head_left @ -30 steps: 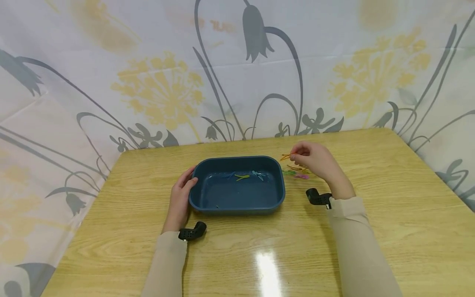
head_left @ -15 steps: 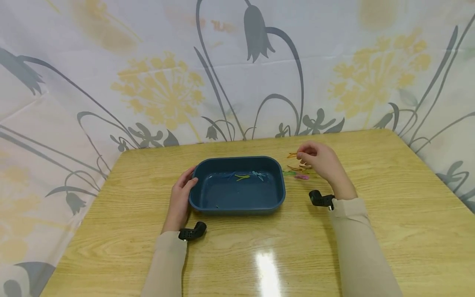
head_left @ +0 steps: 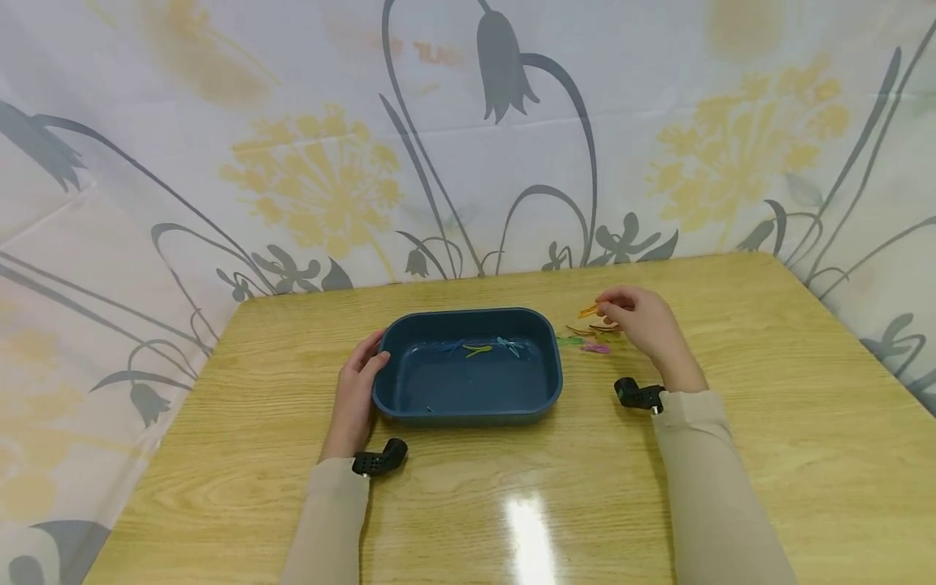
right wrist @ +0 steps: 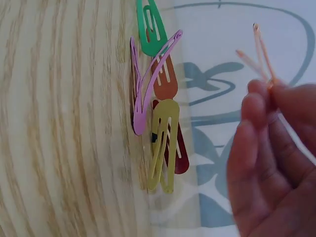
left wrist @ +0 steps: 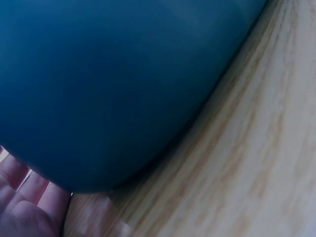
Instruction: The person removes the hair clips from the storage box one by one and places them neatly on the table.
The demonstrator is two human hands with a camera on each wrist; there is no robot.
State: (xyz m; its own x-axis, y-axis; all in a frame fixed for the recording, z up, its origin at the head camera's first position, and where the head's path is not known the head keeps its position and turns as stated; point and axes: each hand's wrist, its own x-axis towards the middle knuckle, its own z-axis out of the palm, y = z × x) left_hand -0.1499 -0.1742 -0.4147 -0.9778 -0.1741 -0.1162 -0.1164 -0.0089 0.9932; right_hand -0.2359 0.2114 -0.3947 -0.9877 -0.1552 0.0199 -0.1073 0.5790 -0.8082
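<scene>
Got an orange hair clip (head_left: 588, 311) pinched between thumb and fingertips of the right hand (head_left: 645, 322), close to a purple clip (right wrist: 140, 121) and a yellow clip (right wrist: 169, 106) on the table (head_left: 468, 471). Also gripping the left end of a blue bin (head_left: 468, 390) with the left hand (head_left: 356, 370), thumb at the rim, lime clip (head_left: 478, 350) inside.

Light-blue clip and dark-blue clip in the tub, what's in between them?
The head view shows a yellow-green clip between them, inside the tub.
</scene>
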